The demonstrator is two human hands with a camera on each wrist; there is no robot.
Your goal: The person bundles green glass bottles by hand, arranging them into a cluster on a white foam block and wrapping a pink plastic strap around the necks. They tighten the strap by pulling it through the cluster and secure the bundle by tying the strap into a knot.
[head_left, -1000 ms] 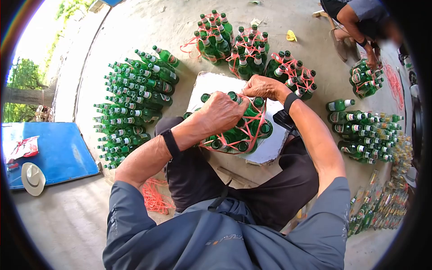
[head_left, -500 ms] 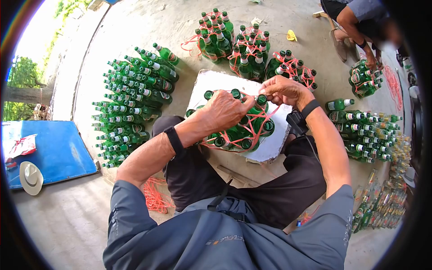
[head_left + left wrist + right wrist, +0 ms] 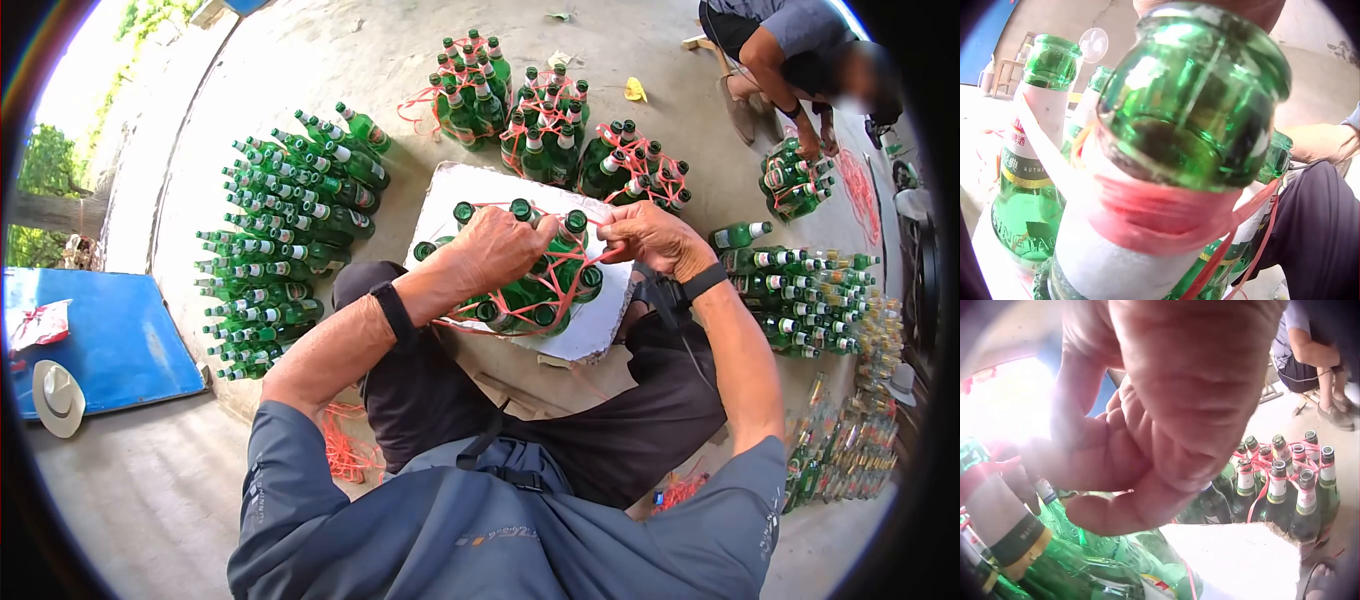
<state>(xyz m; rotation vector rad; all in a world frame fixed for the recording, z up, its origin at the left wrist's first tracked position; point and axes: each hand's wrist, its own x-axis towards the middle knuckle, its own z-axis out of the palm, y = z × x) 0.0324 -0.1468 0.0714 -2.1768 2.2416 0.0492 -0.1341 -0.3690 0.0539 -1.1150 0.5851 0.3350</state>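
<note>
Green glass bottles stand bunched in front of me, with pink plastic strap criss-crossing their necks. My left hand is over the bunch, fingers curled on the strap among the necks. To its right, my right hand pinches the strap between thumb and fingers, just beside the right-hand bottle neck. The left wrist view shows strap wound round one bottle neck close up. In the right wrist view the right thumb and fingers are bent, partly hiding the bottles behind.
A white slab lies under the bunch. Strapped bottle bundles stand beyond it. Loose bottles stand in rows at left and right. Pink strap heaps on the floor. Another person handles a bundle at far right.
My right hand has moved right and nearer to me, away from the left hand, drawing the strap out beside the bottle neck. The left hand stays at the necks.
</note>
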